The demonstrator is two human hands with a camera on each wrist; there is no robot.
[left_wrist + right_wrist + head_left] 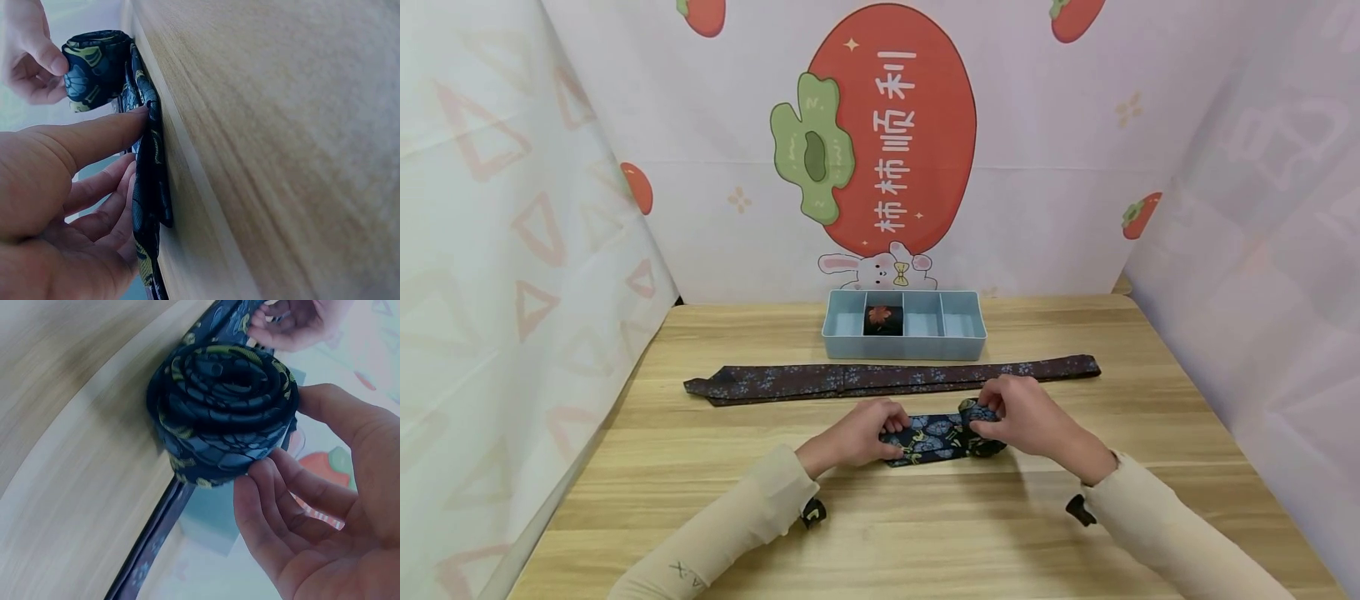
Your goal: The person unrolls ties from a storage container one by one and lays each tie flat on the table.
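Observation:
A dark navy necktie [934, 440] with blue and yellow flowers lies partly flat on the table, its right part wound into a thick roll [219, 419]. My right hand [1026, 417] holds this roll between thumb and fingertips; the coiled layers show in the right wrist view. At the flat left end, my left hand [859, 433] has its thumb on the near edge and its curled fingers over the far side. In the left wrist view, the left thumb [106, 139] presses the layered cloth close over the table.
Behind the hands a second necktie [880, 380], dark maroon with small blue flowers, stretches across the table. Farther back stands a light blue box [904, 348] with several compartments; a rolled dark necktie [883, 322] with an orange flower sits in its second from left.

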